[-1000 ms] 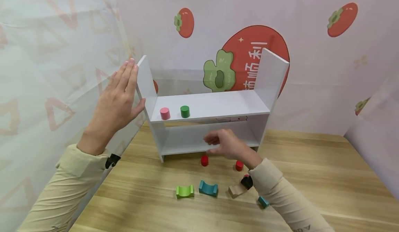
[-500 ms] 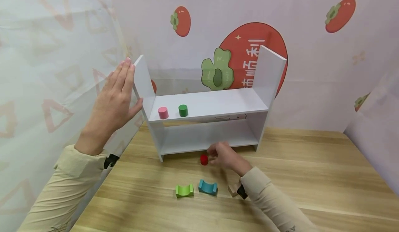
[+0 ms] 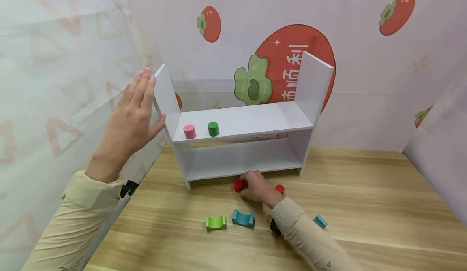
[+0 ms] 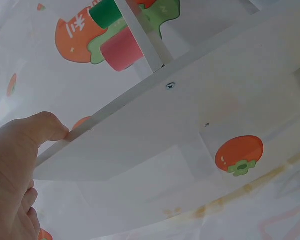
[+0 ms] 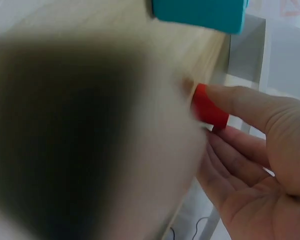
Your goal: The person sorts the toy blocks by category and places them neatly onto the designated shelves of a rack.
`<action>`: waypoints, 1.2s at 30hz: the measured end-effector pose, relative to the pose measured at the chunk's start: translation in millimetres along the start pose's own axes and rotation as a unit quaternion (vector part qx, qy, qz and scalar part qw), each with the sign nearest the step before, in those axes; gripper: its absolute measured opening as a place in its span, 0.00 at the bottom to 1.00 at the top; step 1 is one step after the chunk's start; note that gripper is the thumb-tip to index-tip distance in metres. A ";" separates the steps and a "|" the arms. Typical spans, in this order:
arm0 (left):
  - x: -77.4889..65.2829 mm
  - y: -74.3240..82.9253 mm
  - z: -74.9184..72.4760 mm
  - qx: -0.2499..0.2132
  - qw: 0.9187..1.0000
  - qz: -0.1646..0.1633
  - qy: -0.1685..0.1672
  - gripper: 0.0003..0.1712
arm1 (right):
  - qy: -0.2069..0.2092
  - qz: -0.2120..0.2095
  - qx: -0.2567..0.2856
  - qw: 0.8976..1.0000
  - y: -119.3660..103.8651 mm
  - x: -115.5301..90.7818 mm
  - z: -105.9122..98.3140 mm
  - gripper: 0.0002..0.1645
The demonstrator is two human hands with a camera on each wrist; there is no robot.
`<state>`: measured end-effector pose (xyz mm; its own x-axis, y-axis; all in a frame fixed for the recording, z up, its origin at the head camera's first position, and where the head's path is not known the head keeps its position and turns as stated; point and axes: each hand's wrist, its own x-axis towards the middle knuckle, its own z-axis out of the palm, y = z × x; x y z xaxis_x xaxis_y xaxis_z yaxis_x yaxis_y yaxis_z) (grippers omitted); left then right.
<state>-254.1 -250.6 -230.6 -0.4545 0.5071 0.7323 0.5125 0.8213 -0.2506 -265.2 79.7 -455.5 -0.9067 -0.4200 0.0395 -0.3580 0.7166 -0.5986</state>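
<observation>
A white two-tier shelf (image 3: 270, 119) stands on the wooden table. My left hand (image 3: 129, 119) rests against its left side panel with straight fingers, the thumb at the panel's front edge. In the left wrist view that thumb (image 4: 45, 127) touches the edge. In front of the shelf's base, my right hand (image 3: 257, 188) pinches a red cylinder block (image 3: 238, 186). The right wrist view shows the red block (image 5: 208, 106) between thumb and fingers. A pink cylinder block (image 3: 189, 131) and a green cylinder block (image 3: 213, 129) stand on the upper board.
Nearer me lie a light green arch block (image 3: 216, 223) and a teal arch block (image 3: 243, 219). Another red block (image 3: 279, 188) is right of my right hand, and a small teal block (image 3: 320, 221) lies beyond the sleeve. A printed cloth (image 3: 365, 80) hangs behind the shelf.
My right hand has come down from before the lower shelf board to the table and taken hold of the red block. The left hand has stayed against the side panel.
</observation>
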 end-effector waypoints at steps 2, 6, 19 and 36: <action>-0.3 -0.2 -0.5 0.001 1.000 0.000 0.001 0.54 | 0.005 0.003 0.001 1.000 -1.6 0.6 1.4 0.16; -0.7 -0.2 -1.4 0.002 1.000 0.000 0.002 0.54 | 0.014 0.004 -0.001 1.000 -4.7 0.9 2.3 0.12; -2.1 1.4 -4.1 0.007 1.000 0.002 0.002 0.54 | 0.015 -0.056 0.022 0.998 -5.3 -5.7 -11.6 0.12; -2.8 2.8 -4.1 0.017 1.000 0.002 0.003 0.53 | -0.037 -0.105 0.066 0.992 -19.5 -30.8 -80.1 0.14</action>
<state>-248.4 -250.9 -230.8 -0.4480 0.5081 0.7356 0.4884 0.8283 -0.2746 -248.1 123.2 -380.9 -0.7945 -0.5956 0.1186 -0.5003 0.5312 -0.6837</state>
